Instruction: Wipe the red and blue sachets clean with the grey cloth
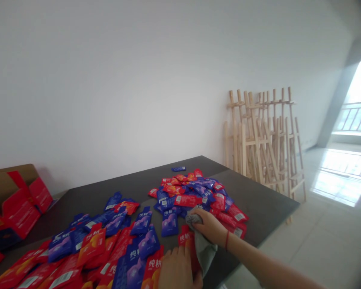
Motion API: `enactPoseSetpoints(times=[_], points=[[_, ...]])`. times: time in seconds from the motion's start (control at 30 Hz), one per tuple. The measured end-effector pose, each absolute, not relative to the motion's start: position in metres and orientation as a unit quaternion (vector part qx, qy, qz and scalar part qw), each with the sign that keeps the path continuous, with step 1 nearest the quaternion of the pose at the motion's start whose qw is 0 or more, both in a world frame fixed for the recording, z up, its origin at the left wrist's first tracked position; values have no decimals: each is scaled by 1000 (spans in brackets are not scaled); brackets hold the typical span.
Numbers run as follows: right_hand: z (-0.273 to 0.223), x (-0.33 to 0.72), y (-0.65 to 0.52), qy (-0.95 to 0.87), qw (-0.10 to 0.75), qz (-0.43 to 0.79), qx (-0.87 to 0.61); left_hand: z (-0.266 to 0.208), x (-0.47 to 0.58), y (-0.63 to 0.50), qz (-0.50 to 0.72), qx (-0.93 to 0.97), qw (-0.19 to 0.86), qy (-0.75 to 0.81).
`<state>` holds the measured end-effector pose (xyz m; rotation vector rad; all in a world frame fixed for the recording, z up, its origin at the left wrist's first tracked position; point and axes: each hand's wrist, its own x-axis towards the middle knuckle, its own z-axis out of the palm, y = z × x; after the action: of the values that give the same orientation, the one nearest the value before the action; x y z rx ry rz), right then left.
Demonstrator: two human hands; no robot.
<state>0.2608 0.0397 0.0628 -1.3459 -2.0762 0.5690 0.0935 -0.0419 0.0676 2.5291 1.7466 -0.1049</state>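
In the head view, our right hand [209, 228] is closed around a bunched grey cloth [206, 251], its fingers curled over the top while the loose end hangs down towards us. The cloth lies against a red pouch [185, 237] at the near part of the table [258, 200], between two heaps. Our left hand [176, 267] is at that pouch's near end, partly cut off by the lower edge; its fingers are bent, but we cannot tell whether they pinch the pouch or only steady it.

We judge the step in hand to be wiping this pouch. The next move calls for us to keep it steady with the left hand and draw the cloth over the printed face with light, even pressure, as the soft pack could slide or crease.

To our left spreads a near heap [92, 243] of red and blue pouches; just beyond the right hand is a far heap [188, 200] of the same kinds. A red box [21, 212] stands at the far left, and wooden easels [252, 140] lean by the wall.
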Motion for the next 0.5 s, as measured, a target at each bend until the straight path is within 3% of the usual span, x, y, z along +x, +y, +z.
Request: enactPoseSetpoints(times=[0.1, 0.27, 0.4, 0.5], points=[[64, 273, 42, -708, 405, 318, -483, 75, 102, -36, -53, 836, 34, 545], [71, 284, 45, -668, 462, 349, -468, 71, 104, -26, -76, 848, 38, 523], [73, 287, 38, -698, 465, 344, -421, 70, 94, -27, 30, 800, 124, 587], [68, 283, 28, -761, 419, 319, -379, 57, 82, -31, 107, 743, 223, 622]])
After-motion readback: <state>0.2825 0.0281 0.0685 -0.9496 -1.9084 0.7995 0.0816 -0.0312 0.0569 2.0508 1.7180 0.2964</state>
